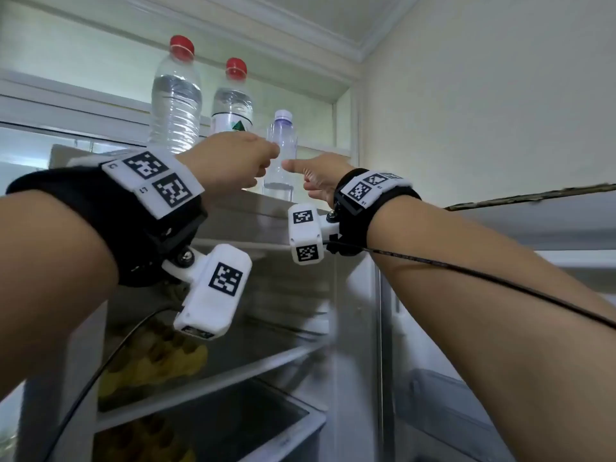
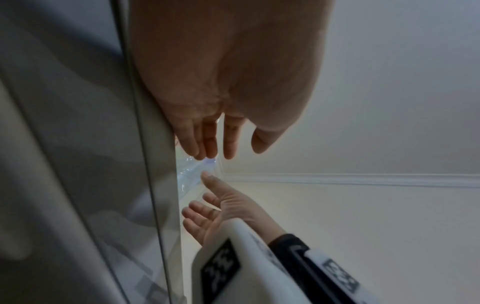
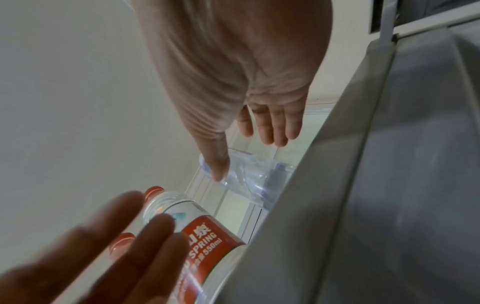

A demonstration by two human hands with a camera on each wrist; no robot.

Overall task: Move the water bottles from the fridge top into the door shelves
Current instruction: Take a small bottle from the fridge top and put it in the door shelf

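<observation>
Three water bottles stand on the fridge top point(image 1: 230, 203): a tall ribbed red-capped bottle point(image 1: 175, 95), a red-capped labelled bottle point(image 1: 232, 105) and a small clear bottle point(image 1: 282, 141) with a pale cap. My left hand point(image 1: 240, 161) is raised in front of the labelled bottle point(image 3: 200, 224), fingers straight and holding nothing point(image 2: 233, 152). My right hand point(image 1: 300, 176) is beside the small bottle point(image 3: 255, 176), open, with its thumb tip against the bottle's side point(image 3: 246, 158). The small bottle point(image 2: 193, 172) shows only as a sliver in the left wrist view.
The fridge below stands open, with white shelves point(image 1: 213, 368) holding yellow items point(image 1: 156, 365). The open door point(image 1: 473, 321) is at the right, under my right forearm. A wall and ceiling moulding point(image 1: 350, 45) close in above the bottles. Black cables trail from both wristbands.
</observation>
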